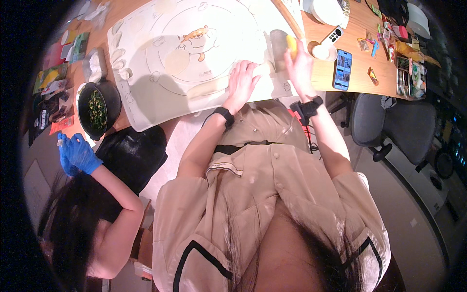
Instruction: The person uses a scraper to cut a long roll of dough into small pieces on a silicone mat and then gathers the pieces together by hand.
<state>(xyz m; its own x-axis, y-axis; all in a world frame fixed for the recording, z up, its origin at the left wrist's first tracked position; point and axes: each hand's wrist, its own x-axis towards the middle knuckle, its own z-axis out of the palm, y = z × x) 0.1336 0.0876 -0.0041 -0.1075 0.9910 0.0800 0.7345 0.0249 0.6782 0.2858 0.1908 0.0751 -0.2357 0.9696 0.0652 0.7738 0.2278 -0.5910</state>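
My left hand rests with bent fingers on a long roll of pale dough near the front edge of a white printed silicone mat. My right hand grips a yellow handle; a wide grey blade, seemingly of a dough cutter, stands beside it at the dough's right end. A flat dough round lies left of my left hand. Several folded dumplings line the mat's left edge. A wooden rolling pin lies at the upper right.
At left, a co-worker's blue-gloved hands hold something small and pale near a black bowl of chopped green filling. Right of the mat are a small white bowl, a remote, a phone and a wire basket. An office chair stands right.
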